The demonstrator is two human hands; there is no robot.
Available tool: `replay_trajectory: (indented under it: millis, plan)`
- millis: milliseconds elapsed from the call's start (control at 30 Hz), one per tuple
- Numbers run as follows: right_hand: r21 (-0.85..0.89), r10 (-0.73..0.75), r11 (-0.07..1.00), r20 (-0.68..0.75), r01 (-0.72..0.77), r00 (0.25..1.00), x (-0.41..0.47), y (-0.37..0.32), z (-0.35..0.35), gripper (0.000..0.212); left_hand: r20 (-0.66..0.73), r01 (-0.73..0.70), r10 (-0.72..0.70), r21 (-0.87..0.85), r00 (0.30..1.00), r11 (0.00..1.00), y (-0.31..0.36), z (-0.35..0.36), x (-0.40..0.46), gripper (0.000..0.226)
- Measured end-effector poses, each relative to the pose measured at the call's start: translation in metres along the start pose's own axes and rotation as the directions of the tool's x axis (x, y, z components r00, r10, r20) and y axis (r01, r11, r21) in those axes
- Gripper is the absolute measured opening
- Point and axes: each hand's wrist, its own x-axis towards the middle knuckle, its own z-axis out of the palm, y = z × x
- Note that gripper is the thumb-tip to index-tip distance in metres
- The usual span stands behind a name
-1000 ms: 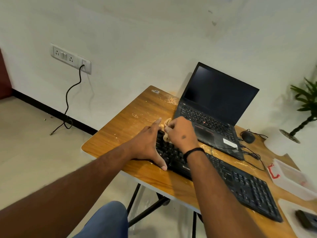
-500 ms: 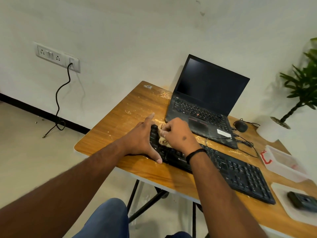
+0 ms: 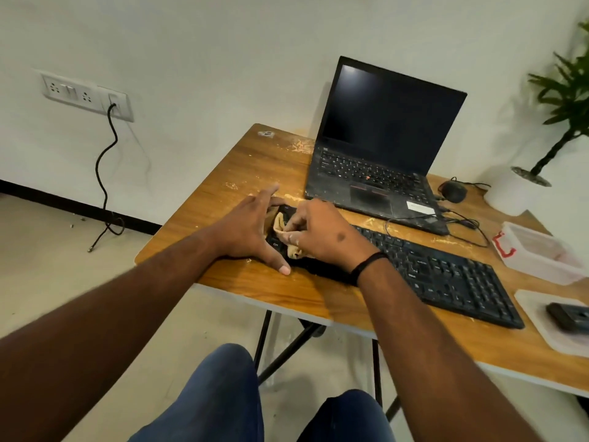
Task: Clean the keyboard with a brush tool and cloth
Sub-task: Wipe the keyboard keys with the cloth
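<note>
since a moment ago the cloth [image 3: 288, 235] has slid nearer the keyboard [image 3: 439, 275] corner. right hand [image 3: 322, 232] pinches it against the keys; left hand [image 3: 248, 232], fingers spread, braces the keyboard's end on the bench [image 3: 248, 173].

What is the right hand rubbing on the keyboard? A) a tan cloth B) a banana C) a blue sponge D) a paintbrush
A: the right hand pinches a tan cloth against the left end of the keyboard.
</note>
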Motion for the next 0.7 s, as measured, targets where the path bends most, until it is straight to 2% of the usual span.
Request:
replay_trajectory:
  millis: [33, 67, 167, 233, 267, 367, 433, 533, 633, 700]
  plan:
    - [0.02, 0.011, 1.0, 0.046, -0.012, 0.999, -0.002, 0.0, -0.006, 0.008, 0.017, 0.006, -0.006, -0.006, 1.0, 1.0, -0.001, -0.001, 0.001, 0.157]
    - [0.039, 0.025, 0.999, 0.035, -0.027, 0.999, -0.001, 0.002, -0.009, 0.008, 0.035, 0.012, -0.012, -0.018, 0.999, 1.0, -0.002, -0.002, 0.002, 0.157]
    - [0.014, 0.058, 0.998, -0.267, -0.056, 0.962, 0.013, 0.009, -0.004, 0.018, 0.065, 0.026, -0.02, -0.089, 0.998, 0.996, -0.005, -0.006, 0.002, 0.159]
    - [0.011, 0.089, 0.996, -0.35, -0.091, 0.932, 0.022, 0.007, 0.01, 0.021, 0.051, 0.025, -0.02, -0.098, 0.998, 0.995, -0.005, -0.006, 0.002, 0.159]
    - [-0.005, 0.082, 0.996, -0.319, -0.088, 0.944, 0.024, 0.005, 0.019, 0.02, 0.04, 0.026, -0.023, -0.093, 0.999, 0.995, -0.005, -0.006, 0.002, 0.158]
    - [-0.157, -0.065, 0.987, -0.192, 0.035, 0.979, 0.014, -0.003, 0.032, 0.015, 0.021, 0.023, -0.021, -0.092, 1.0, 0.995, -0.005, -0.004, 0.001, 0.158]
    - [-0.119, -0.116, 0.988, -0.14, 0.099, 0.983, 0.007, -0.004, 0.021, 0.011, 0.022, 0.018, -0.016, -0.081, 1.0, 0.997, -0.004, -0.003, 0.001, 0.157]
    - [-0.006, -0.03, 1.0, 0.025, 0.03, 0.999, 0.001, 0.002, -0.007, 0.008, 0.028, 0.003, -0.001, -0.072, 1.0, 0.997, -0.001, -0.003, 0.001, 0.155]
    - [0.018, 0.023, 1.0, 0.003, -0.023, 1.0, -0.003, 0.005, -0.015, 0.006, 0.032, 0.007, -0.005, -0.072, 0.999, 0.997, -0.003, -0.004, 0.001, 0.155]
    - [0.051, -0.017, 0.999, 0.037, 0.015, 0.999, -0.007, -0.001, -0.005, 0.006, 0.032, 0.004, -0.001, -0.077, 0.999, 0.997, -0.005, -0.004, 0.002, 0.156]
